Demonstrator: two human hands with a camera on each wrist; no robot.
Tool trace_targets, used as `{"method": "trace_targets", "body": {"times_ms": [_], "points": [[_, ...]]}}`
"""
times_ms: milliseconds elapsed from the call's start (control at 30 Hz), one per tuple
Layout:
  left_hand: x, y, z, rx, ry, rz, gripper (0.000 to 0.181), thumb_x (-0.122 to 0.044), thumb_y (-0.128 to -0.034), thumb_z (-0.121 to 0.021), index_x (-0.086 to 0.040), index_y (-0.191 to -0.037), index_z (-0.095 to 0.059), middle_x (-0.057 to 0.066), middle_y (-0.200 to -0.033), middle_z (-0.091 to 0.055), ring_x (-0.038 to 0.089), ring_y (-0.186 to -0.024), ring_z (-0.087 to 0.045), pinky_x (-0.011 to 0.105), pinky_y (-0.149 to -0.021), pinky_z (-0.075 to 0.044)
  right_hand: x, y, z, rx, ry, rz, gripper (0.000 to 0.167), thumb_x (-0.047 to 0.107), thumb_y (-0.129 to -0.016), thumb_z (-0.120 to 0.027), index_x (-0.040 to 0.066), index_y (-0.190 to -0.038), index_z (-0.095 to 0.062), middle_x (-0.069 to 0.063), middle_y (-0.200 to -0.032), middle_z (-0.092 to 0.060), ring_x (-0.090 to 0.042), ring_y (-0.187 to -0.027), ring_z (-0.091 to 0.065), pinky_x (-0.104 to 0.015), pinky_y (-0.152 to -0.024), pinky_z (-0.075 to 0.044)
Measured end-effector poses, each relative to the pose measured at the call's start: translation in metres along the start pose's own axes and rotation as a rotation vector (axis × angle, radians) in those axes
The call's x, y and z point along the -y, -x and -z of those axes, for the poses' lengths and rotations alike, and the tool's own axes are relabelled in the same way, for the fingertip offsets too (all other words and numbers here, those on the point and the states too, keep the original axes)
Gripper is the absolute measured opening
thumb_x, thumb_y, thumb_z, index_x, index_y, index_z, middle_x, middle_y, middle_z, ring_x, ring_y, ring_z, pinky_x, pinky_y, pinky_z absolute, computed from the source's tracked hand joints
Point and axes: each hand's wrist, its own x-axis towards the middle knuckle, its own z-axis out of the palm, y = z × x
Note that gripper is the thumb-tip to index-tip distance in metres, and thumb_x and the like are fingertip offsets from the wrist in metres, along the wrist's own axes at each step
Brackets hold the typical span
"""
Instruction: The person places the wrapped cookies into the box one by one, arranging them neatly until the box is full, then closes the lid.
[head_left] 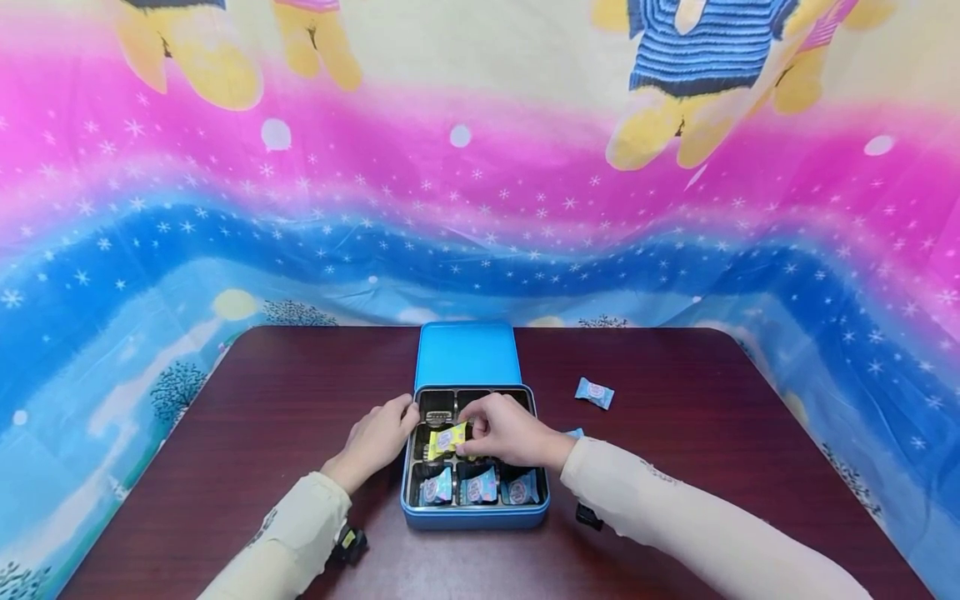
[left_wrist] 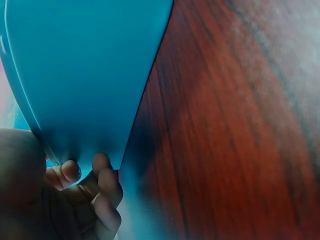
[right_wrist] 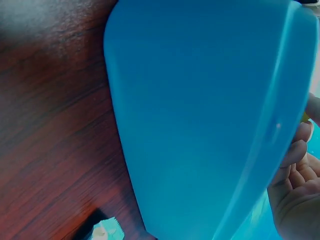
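A blue tin (head_left: pixel 477 520) with a black divided insert stands on the table, its lid (head_left: pixel 468 354) folded back. My right hand (head_left: pixel 510 431) pinches a yellow-wrapped candy (head_left: pixel 447 440) over the middle-left compartment. Blue-wrapped candies (head_left: pixel 478 486) lie in the three front compartments. At the tin's left edge, my left hand (head_left: pixel 382 433) touches the rim with its fingers. In the left wrist view, the fingers of my left hand (left_wrist: pixel 92 195) rest against the tin's side (left_wrist: pixel 85 75). Beyond the tin's wall (right_wrist: pixel 200 110) in the right wrist view, my right hand (right_wrist: pixel 299 175) is partly hidden.
A blue-wrapped candy (head_left: pixel 595 392) lies on the dark red table (head_left: pixel 300 375) to the right of the tin. Another candy (head_left: pixel 575 433) is mostly hidden behind my right wrist. A patterned cloth (head_left: pixel 480 183) hangs behind the table.
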Motion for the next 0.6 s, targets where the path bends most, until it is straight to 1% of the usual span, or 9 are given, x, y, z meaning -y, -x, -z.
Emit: {"method": "trace_targets", "body": {"times_ms": [167, 333, 467, 600], "points": [[-0.0005, 0.0002, 0.0, 0.004, 0.004, -0.002, 0.025, -0.031, -0.1034, -0.044, -0.018, -0.085, -0.052, 0.002, -0.07, -0.049, 0.019, -0.065, -0.047, 0.035, -0.058, -0.036, 0.0012, -0.0035, -0.0039, 0.008, 0.016, -0.015, 0.04, 0.024, -0.089, -0.077, 0.005, -0.123, -0.069, 0.008, -0.056, -0.053, -0.005, -0.049, -0.047, -0.022, -0.062, -0.046], [-0.0011, 0.0, 0.0002, 0.003, 0.002, -0.005, 0.024, -0.032, -0.1034, -0.044, -0.018, -0.085, -0.053, 0.002, -0.07, -0.049, 0.02, -0.066, -0.048, 0.035, -0.059, -0.036, 0.0025, -0.005, -0.0062, 0.011, 0.034, -0.024, 0.041, 0.026, -0.089, -0.078, 0.006, -0.124, -0.069, 0.008, -0.055, -0.053, -0.005, -0.049, -0.048, -0.021, -0.062, -0.046], [-0.0012, 0.0001, 0.0008, 0.007, -0.001, -0.002, 0.024, -0.032, -0.1035, -0.044, -0.018, -0.087, -0.054, 0.002, -0.072, -0.052, 0.02, -0.068, -0.049, 0.036, -0.06, -0.037, 0.0035, -0.0061, -0.0073, 0.007, 0.065, -0.026, 0.042, 0.027, -0.088, -0.079, 0.007, -0.123, -0.07, 0.009, -0.056, -0.053, -0.005, -0.049, -0.049, -0.021, -0.06, -0.045], [-0.0012, 0.0002, 0.0014, 0.011, -0.007, 0.001, 0.023, -0.032, -0.1035, -0.044, -0.018, -0.089, -0.056, 0.001, -0.076, -0.055, 0.02, -0.069, -0.05, 0.037, -0.061, -0.039, 0.0045, -0.0069, -0.0087, 0.005, 0.11, -0.036, 0.043, 0.03, -0.088, -0.079, 0.009, -0.124, -0.069, 0.01, -0.055, -0.052, -0.004, -0.049, -0.048, -0.021, -0.052, -0.039]]}}
